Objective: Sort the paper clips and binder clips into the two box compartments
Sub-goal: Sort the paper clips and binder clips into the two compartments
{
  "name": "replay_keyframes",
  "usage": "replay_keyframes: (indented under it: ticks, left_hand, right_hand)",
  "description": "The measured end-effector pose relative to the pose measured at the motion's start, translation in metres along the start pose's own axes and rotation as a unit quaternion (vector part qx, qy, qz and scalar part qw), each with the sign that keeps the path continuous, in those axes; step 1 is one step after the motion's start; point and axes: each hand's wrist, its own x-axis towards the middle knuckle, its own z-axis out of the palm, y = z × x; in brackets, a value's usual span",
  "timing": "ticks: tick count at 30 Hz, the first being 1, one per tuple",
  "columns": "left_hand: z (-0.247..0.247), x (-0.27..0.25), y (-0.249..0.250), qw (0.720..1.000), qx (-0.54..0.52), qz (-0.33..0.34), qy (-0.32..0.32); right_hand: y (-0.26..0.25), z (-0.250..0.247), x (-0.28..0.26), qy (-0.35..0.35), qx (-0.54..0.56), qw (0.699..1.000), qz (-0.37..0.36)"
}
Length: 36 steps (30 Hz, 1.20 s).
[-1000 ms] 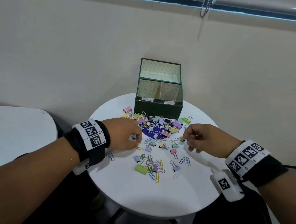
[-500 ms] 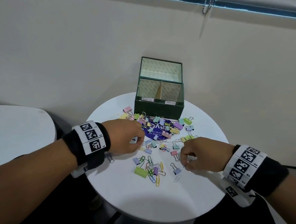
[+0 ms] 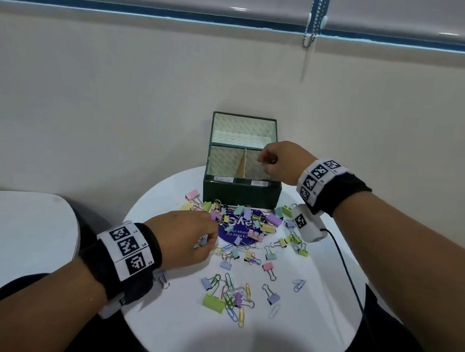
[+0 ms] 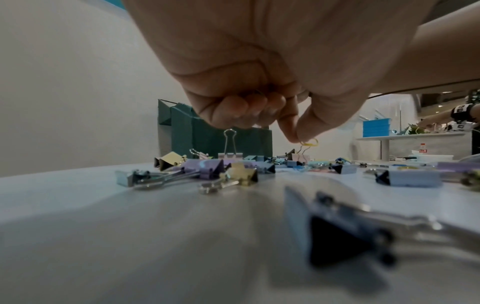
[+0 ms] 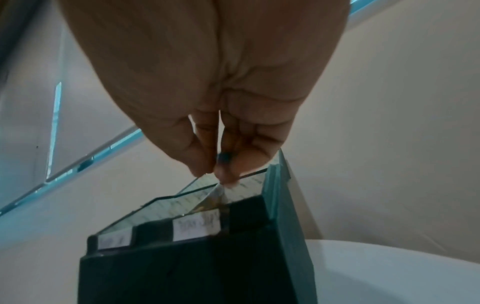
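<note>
The right hand hangs over the right compartment of the green box, fingertips pinching a small dark item too blurred to name. In front of the box, the left hand pinches a yellow paper clip just above the scattered clips on the white table.
</note>
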Motion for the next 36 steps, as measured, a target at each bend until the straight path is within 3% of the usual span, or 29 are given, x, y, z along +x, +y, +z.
replay_keyframes:
  ticks: [6,11,14,19,26,30,33,36]
  left_hand:
    - [0.003,0.003,-0.005,1.000,-0.003,0.005,0.006]
    - [-0.011,0.014,-0.008,1.000,-0.013,-0.015,0.003]
    - [-0.038,0.038,-0.004,0.997,-0.029,-0.068,0.001]
    - [-0.063,0.111,0.012,0.993,-0.026,-0.097,0.055]
    - [-0.051,0.180,0.026,0.989,-0.042,-0.132,0.052]
    - [-0.052,0.175,0.024,0.990,-0.052,-0.123,0.051]
    - [-0.055,0.147,0.026,0.993,-0.043,-0.075,0.083]
    - [-0.050,0.106,0.030,1.000,-0.010,-0.016,0.014]
  right_hand:
    - [0.004,-0.006,-0.026,-0.005,-0.006,1.000,-0.010]
    - [0.018,0.004,-0.113,-0.207,-0.101,0.973,-0.032]
    - [0.033,0.024,-0.155,-0.258,-0.110,0.959,-0.022]
    - [0.042,0.045,-0.167,-0.212,-0.088,0.972,-0.041]
    - [0.044,0.059,-0.161,-0.164,-0.060,0.983,-0.052]
    - [0.040,0.056,-0.159,-0.137,-0.042,0.989,-0.029]
    - [0.040,0.055,-0.156,-0.132,-0.025,0.991,-0.028]
    - [0.039,0.055,-0.149,-0.156,-0.039,0.987,-0.018]
